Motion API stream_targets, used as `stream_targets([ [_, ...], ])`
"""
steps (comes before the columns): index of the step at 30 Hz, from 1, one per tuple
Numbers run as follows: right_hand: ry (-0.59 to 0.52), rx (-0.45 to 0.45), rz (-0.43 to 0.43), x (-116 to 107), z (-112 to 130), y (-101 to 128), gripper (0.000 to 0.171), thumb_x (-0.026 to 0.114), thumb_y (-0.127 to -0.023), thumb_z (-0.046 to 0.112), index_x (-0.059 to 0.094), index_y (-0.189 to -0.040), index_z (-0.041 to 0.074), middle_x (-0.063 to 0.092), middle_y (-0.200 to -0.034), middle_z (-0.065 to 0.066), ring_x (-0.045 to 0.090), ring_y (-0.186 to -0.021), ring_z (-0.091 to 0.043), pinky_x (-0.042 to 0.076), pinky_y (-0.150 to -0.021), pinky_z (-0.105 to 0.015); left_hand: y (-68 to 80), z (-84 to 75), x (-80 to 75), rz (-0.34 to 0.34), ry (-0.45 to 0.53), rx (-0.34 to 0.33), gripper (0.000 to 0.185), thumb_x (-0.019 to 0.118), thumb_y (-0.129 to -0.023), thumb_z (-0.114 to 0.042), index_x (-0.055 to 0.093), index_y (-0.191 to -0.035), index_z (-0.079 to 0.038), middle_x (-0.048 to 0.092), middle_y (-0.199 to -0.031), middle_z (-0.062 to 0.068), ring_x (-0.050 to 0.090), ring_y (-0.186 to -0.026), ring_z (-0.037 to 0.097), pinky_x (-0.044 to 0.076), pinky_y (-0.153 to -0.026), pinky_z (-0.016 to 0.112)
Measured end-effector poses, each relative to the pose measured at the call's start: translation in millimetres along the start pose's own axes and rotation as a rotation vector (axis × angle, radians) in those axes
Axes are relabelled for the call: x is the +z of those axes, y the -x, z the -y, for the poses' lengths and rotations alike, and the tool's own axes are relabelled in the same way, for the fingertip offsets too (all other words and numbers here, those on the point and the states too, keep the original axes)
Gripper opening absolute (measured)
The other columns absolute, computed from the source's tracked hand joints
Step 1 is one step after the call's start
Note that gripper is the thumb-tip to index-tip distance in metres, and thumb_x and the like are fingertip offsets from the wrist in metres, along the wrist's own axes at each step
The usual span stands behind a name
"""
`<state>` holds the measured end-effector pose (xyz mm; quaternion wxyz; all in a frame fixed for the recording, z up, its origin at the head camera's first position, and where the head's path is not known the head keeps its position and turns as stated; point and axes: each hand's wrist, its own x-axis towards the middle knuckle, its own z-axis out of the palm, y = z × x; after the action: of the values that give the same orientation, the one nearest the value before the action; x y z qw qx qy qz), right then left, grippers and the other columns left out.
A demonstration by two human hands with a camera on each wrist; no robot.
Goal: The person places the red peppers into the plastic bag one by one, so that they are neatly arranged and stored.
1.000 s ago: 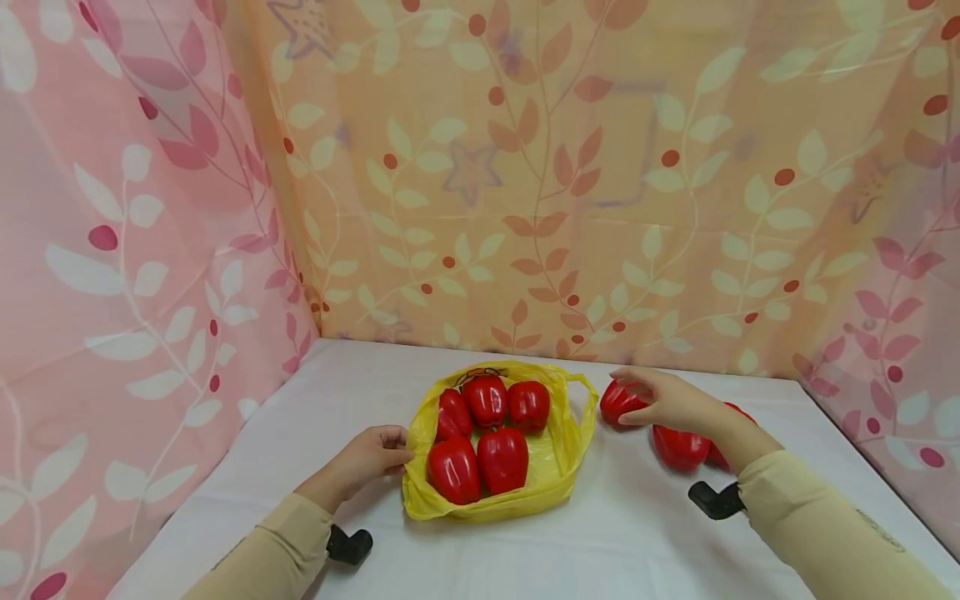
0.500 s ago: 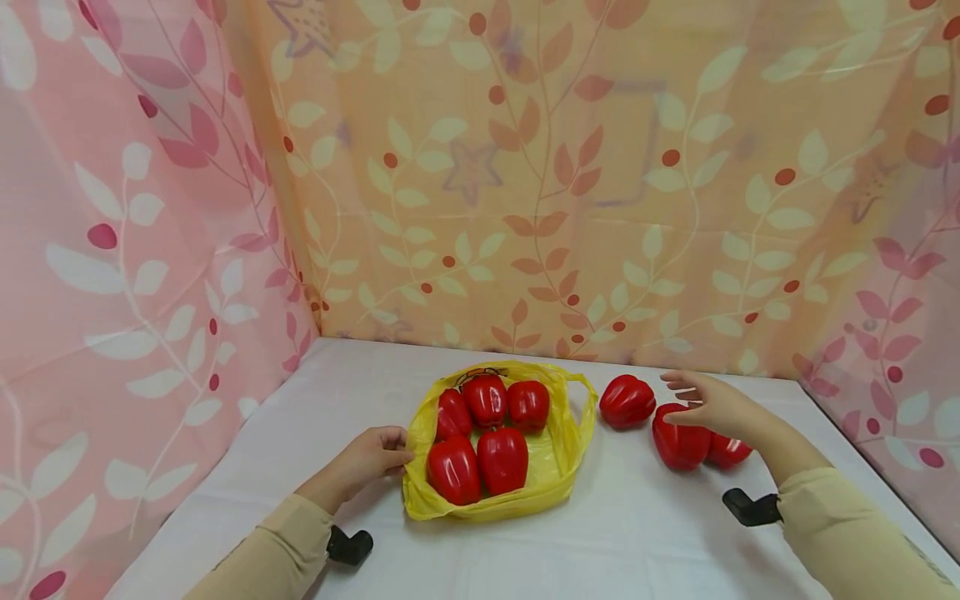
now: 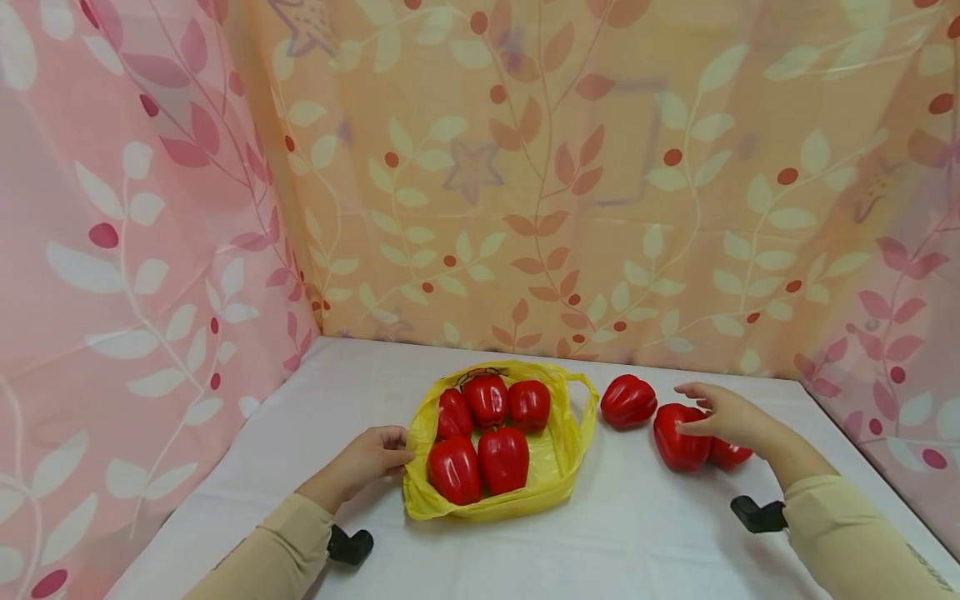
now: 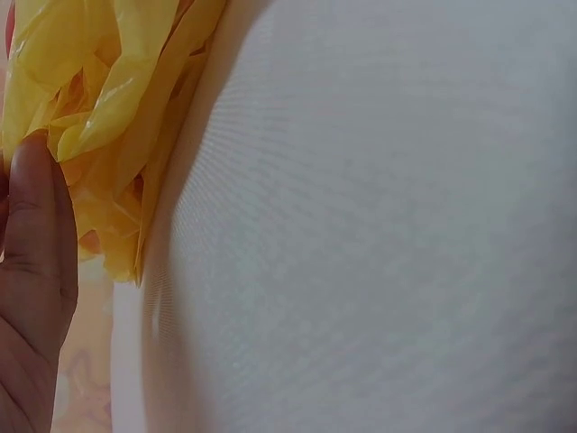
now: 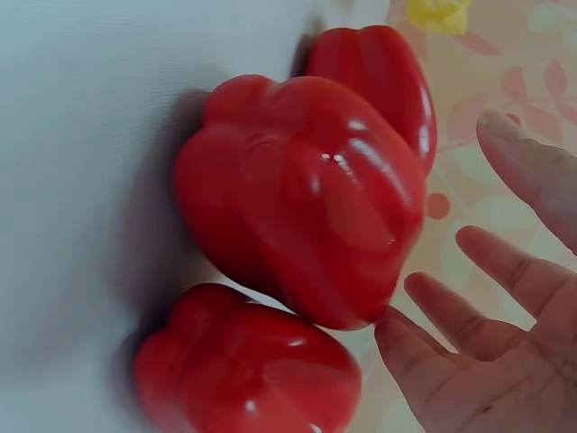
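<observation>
A yellow plastic bag (image 3: pixel 525 503) lies with its mouth spread, several red bell peppers (image 3: pixel 503 461) inside. At its left edge my left hand (image 3: pixel 367 458) pinches the rim; in the left wrist view the thumb (image 4: pixel 34 207) lies against the crumpled plastic (image 4: pixel 126 90). My right hand (image 3: pixel 731 418) hovers over a red bell pepper (image 3: pixel 677 442) right of the bag, fingers spread and holding nothing. The right wrist view has that pepper (image 5: pixel 297 198) in the middle, with the fingers (image 5: pixel 514 271) beside it.
A second loose pepper (image 3: pixel 628 402) lies nearer the bag, behind. A third pepper (image 3: pixel 727 452) sits partly hidden below the right hand. One bag handle (image 3: pixel 588 404) sticks up on the right. Patterned curtains (image 3: pixel 480 183) wall the white table (image 3: pixel 360 367) behind and at the sides.
My right hand has moved right, away from the pepper nearest the bag, to above the middle loose pepper. The left hand stays at the bag's edge.
</observation>
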<state>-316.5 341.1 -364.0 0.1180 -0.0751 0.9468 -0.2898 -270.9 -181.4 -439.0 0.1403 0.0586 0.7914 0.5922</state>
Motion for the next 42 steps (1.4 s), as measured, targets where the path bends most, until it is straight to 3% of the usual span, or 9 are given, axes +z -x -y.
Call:
stream_targets([
  [15, 0.014, 0.033, 0.006, 6, -3, 3, 0.081, 0.077, -0.068, 0.040, 0.042, -0.132, 0.002, 0.048, -0.120, -0.023, 0.044, -0.107, -0.040, 0.051, -0.071, -0.047, -1.2, 2.1, 0.3, -0.015, -0.003, -0.004, 0.015, 0.063, -0.085, -0.009, 0.058, -0.094, 0.001, 0.055, -0.079, 0.005, 0.054, -0.072, 0.016, 0.050, -0.069, 0.030],
  [26, 0.069, -0.031, -0.013, 15, 4, 16, 0.077, 0.077, -0.068, 0.041, 0.048, -0.129, 0.003, 0.054, -0.118, -0.020, 0.048, -0.106, -0.038, 0.048, -0.074, -0.050, -0.3, 2.5, 0.8, -0.020, -0.017, 0.000, 0.016, 0.063, -0.085, -0.010, 0.057, -0.095, 0.001, 0.055, -0.079, 0.005, 0.053, -0.072, 0.017, 0.050, -0.068, 0.031],
  [33, -0.008, -0.041, 0.005, 26, 2, 23, 0.085, 0.079, -0.065, 0.035, 0.041, -0.136, 0.009, 0.049, -0.122, -0.021, 0.044, -0.108, -0.040, 0.052, -0.068, -0.042, -1.5, 2.2, 1.3, -0.028, -0.018, -0.012, 0.015, 0.062, -0.085, -0.009, 0.058, -0.095, 0.001, 0.055, -0.079, 0.005, 0.053, -0.072, 0.017, 0.050, -0.068, 0.031],
  [42, -0.120, -0.062, 0.029, 38, 2, 21, 0.088, 0.078, -0.068, 0.030, 0.032, -0.140, 0.010, 0.036, -0.135, -0.025, 0.036, -0.118, -0.048, 0.050, -0.079, -0.044, -1.7, 2.0, 1.1, -0.019, -0.012, -0.011, 0.015, 0.063, -0.085, -0.010, 0.058, -0.095, 0.000, 0.056, -0.080, 0.005, 0.054, -0.072, 0.017, 0.050, -0.069, 0.031],
])
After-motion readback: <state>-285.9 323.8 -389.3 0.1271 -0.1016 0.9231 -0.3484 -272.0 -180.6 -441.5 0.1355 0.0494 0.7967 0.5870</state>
